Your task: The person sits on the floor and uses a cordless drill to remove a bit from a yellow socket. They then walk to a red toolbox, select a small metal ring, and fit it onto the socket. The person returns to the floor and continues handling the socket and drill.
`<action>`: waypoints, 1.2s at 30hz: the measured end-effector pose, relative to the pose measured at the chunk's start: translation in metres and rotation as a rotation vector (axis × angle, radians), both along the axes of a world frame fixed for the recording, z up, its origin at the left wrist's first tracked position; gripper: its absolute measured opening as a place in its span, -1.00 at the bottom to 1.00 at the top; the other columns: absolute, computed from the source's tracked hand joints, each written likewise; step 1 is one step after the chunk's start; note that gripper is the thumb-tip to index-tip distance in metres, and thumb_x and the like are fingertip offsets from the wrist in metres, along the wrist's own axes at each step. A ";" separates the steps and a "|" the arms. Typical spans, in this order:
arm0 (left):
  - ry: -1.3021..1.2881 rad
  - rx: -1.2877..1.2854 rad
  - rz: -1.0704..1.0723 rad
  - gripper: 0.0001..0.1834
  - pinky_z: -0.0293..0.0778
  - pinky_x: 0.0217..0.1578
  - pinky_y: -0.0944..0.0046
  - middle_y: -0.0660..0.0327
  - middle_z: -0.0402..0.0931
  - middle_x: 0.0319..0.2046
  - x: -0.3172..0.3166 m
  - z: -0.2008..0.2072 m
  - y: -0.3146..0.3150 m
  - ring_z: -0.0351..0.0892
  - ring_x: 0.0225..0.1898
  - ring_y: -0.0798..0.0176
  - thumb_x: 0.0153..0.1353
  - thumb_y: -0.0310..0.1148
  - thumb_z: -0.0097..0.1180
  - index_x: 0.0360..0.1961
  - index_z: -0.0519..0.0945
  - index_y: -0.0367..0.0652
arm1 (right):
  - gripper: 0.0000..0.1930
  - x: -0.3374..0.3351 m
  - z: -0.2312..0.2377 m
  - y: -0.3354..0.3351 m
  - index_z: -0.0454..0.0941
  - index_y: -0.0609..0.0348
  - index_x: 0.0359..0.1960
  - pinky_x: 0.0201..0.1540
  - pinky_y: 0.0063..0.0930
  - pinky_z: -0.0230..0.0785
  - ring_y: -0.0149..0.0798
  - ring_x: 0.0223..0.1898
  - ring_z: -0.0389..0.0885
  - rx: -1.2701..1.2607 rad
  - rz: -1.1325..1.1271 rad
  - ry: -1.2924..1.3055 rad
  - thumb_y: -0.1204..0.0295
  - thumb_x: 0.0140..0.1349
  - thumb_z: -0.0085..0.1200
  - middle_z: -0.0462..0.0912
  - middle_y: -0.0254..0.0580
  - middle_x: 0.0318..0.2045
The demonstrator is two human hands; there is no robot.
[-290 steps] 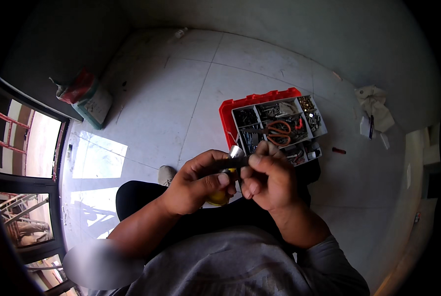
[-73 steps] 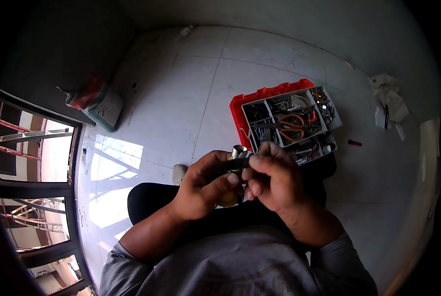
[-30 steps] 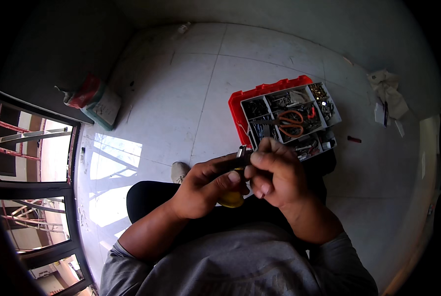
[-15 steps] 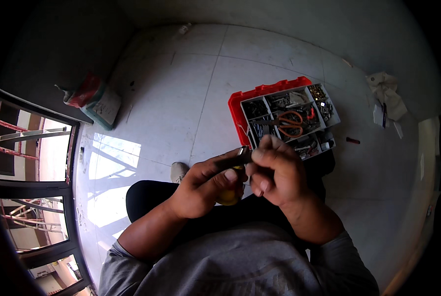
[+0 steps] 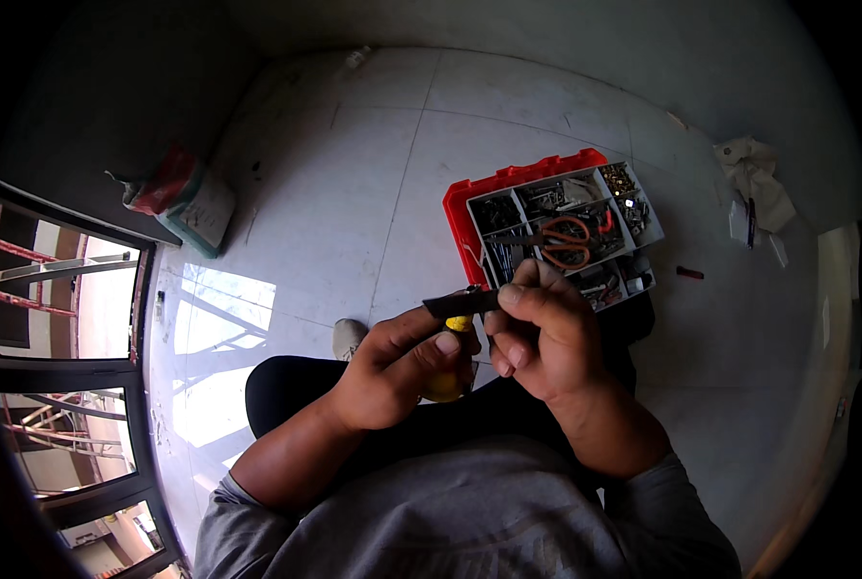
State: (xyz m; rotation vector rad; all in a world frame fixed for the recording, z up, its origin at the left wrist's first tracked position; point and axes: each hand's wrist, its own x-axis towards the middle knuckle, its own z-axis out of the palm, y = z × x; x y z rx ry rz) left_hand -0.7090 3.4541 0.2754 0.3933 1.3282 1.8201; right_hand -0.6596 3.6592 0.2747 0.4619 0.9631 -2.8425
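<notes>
Above my lap, my left hand (image 5: 389,365) is wrapped round a yellow utility knife (image 5: 444,388), thumb pressed on its side; most of its body is hidden by the fingers. My right hand (image 5: 558,338) pinches a dark flat knife blade (image 5: 458,303) with a slanted end between thumb and forefinger. The blade lies across the top of the yellow knife, its slanted end over my left forefinger. Whether the blade touches the knife I cannot tell. The other fingers of my right hand are curled.
Just beyond my hands, a red organizer case (image 5: 460,217) holds screws and small parts, with orange-handled scissors (image 5: 566,241) on top. A dark red object (image 5: 689,273) and a crumpled beige cloth (image 5: 761,179) lie at right. A bag (image 5: 199,207) stands at far left near the window frames (image 5: 59,372).
The dark blade has turned in my right fingers, so its flat side and slanted end now show. More of the yellow knife's top is visible. Both hands stay nearly in place.
</notes>
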 end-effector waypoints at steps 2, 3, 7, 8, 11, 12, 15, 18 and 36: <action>-0.006 0.010 -0.011 -0.52 0.50 -0.08 0.28 0.23 0.57 -0.15 -0.002 0.000 0.000 0.56 -0.15 0.36 0.57 -0.31 -0.04 0.41 0.37 -0.27 | -0.87 0.003 -0.001 -0.004 0.39 0.16 -0.33 -0.60 -0.42 0.45 -0.41 -0.69 0.47 0.010 0.052 -0.010 0.46 0.38 0.07 0.66 -0.06 -0.47; -0.006 0.021 -0.039 -0.52 0.50 -0.08 0.28 0.23 0.57 -0.15 -0.004 -0.003 -0.001 0.56 -0.15 0.36 0.57 -0.31 -0.05 0.42 0.36 -0.27 | -0.87 0.004 -0.001 -0.006 0.39 0.15 -0.33 -0.60 -0.42 0.45 -0.42 -0.69 0.47 0.014 0.076 -0.019 0.46 0.39 0.06 0.66 -0.06 -0.48; -0.026 0.013 -0.051 -0.51 0.52 -0.06 0.25 0.20 0.58 -0.14 -0.003 0.004 0.001 0.59 -0.17 0.32 0.58 -0.30 -0.08 0.42 0.35 -0.30 | -0.86 0.001 -0.005 0.000 0.39 0.15 -0.33 -0.61 -0.42 0.45 -0.40 -0.69 0.48 -0.019 0.039 0.015 0.45 0.39 0.08 0.67 -0.08 -0.46; -0.018 0.027 -0.054 -0.51 0.53 -0.06 0.24 0.19 0.58 -0.14 -0.003 0.003 0.001 0.59 -0.17 0.31 0.58 -0.30 -0.09 0.42 0.35 -0.31 | -0.86 0.002 -0.004 -0.003 0.39 0.15 -0.33 -0.61 -0.43 0.44 -0.41 -0.69 0.47 -0.010 0.053 0.019 0.45 0.38 0.08 0.66 -0.06 -0.46; -0.016 0.044 -0.059 -0.52 0.53 -0.07 0.23 0.17 0.58 -0.14 -0.003 0.003 0.001 0.61 -0.18 0.29 0.58 -0.30 -0.10 0.41 0.35 -0.32 | -0.86 0.002 -0.004 0.001 0.39 0.14 -0.33 -0.61 -0.43 0.44 -0.41 -0.69 0.48 -0.006 0.044 0.014 0.45 0.38 0.09 0.66 -0.07 -0.46; -0.017 0.033 -0.051 -0.52 0.54 -0.08 0.23 0.16 0.58 -0.14 -0.003 0.006 0.001 0.61 -0.18 0.28 0.58 -0.30 -0.10 0.40 0.35 -0.32 | -0.87 0.000 -0.008 0.003 0.39 0.14 -0.32 -0.61 -0.43 0.44 -0.41 -0.69 0.48 -0.031 0.016 0.002 0.45 0.38 0.09 0.66 -0.08 -0.47; -0.030 0.057 -0.049 -0.53 0.54 -0.10 0.23 0.15 0.58 -0.13 -0.003 0.002 0.001 0.61 -0.20 0.28 0.57 -0.29 -0.09 0.38 0.36 -0.31 | -0.87 0.004 -0.005 -0.003 0.39 0.13 -0.32 -0.61 -0.43 0.43 -0.42 -0.69 0.47 -0.051 0.067 -0.014 0.46 0.38 0.08 0.66 -0.09 -0.46; -0.031 0.078 -0.039 -0.54 0.54 -0.13 0.24 0.14 0.59 -0.14 -0.004 0.010 0.003 0.62 -0.22 0.29 0.55 -0.30 -0.05 0.36 0.37 -0.30 | -0.87 0.000 -0.007 0.002 0.40 0.12 -0.33 -0.61 -0.44 0.44 -0.41 -0.68 0.50 -0.095 0.025 -0.007 0.47 0.38 0.08 0.66 -0.08 -0.46; -0.042 0.050 -0.008 -0.63 0.58 -0.13 0.24 0.09 0.65 -0.07 -0.006 0.007 0.000 0.67 -0.21 0.28 0.52 -0.34 0.00 0.24 0.46 -0.30 | -0.87 0.004 -0.007 -0.002 0.39 0.12 -0.33 -0.62 -0.41 0.47 -0.41 -0.69 0.48 -0.052 0.032 0.026 0.46 0.39 0.07 0.67 -0.07 -0.47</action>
